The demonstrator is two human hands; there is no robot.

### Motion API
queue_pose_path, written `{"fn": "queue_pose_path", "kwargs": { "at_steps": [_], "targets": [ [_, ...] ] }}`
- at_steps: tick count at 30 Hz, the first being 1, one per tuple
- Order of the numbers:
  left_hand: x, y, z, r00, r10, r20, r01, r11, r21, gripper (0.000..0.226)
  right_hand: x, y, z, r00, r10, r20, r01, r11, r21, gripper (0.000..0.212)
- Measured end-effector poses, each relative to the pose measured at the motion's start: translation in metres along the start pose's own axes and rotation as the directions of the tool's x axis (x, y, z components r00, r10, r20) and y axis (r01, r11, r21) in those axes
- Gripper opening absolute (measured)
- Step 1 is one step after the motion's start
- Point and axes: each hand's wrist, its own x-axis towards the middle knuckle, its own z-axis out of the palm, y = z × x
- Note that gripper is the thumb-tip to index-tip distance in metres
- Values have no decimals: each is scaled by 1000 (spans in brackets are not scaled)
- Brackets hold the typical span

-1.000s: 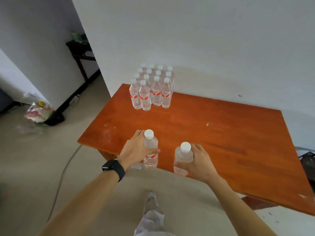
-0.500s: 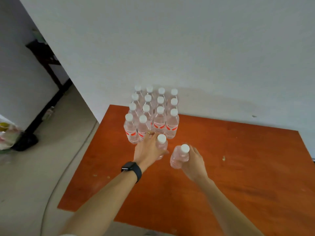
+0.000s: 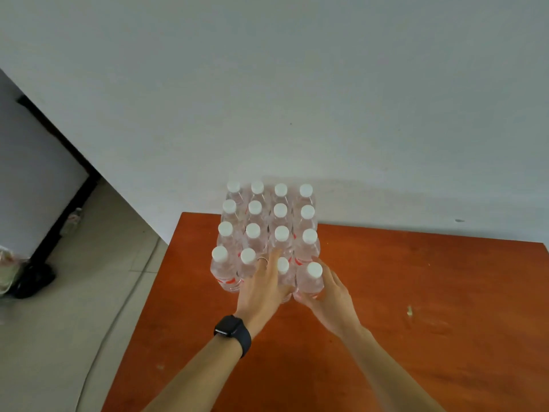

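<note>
Both hands are full here. My left hand is curled round the left bottle, a clear plastic water bottle with a white screw cap. My right hand grips the right bottle, same kind, fingers closed round its lower body. Both stand upright, caps up, side by side and pretty much touching. They sit right at the near edge of the block of matching bottles, at the back left of the orange-brown wooden table against the white wall. What matters is the front row: it only has two bottles, on the left, so the two free spots are straight ahead of my hands, on the right half. Each hand is already lined up with its own spot. My hands hide the bases, so I can't tell if they're on the wood yet. I'd guess all that's left is a small nudge forward and then letting go. The tight bit is my left hand, since the fingers with the silver ring are jammed just beside the front-row neighbour, and pulling out carelessly could tip it. The right side is open. The black smartwatch on my left wrist and a pale scrap off to the right are well apart from everything.
</note>
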Motion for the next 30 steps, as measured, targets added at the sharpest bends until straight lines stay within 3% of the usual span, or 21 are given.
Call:
{"fn": "queue_pose_path", "kwargs": {
  "at_steps": [6,14,19,24,26,30],
  "targets": [
    [4,-15,3,974,171,149,-188,976,108,74,5,15,15,997,83,9,-83,987,137,102],
    [16,-10,11,986,117,118,-140,969,203,65,16,35,43,988,152,18,-153,983,102,88],
    [19,-7,9,987,86,134,-114,970,216,72,19,36,43,987,163,2,-163,983,81,91],
    [17,0,1,987,110,118,-136,960,244,76,21,33,23,967,212,142,-229,966,123,99],
    [15,2,-2,987,97,130,-121,974,190,83,17,33,13,949,256,182,-272,960,67,104],
    [8,15,-14,987,123,101,-141,970,199,76,-9,36,-11,936,308,170,-309,951,-20,92]
  ]
}}
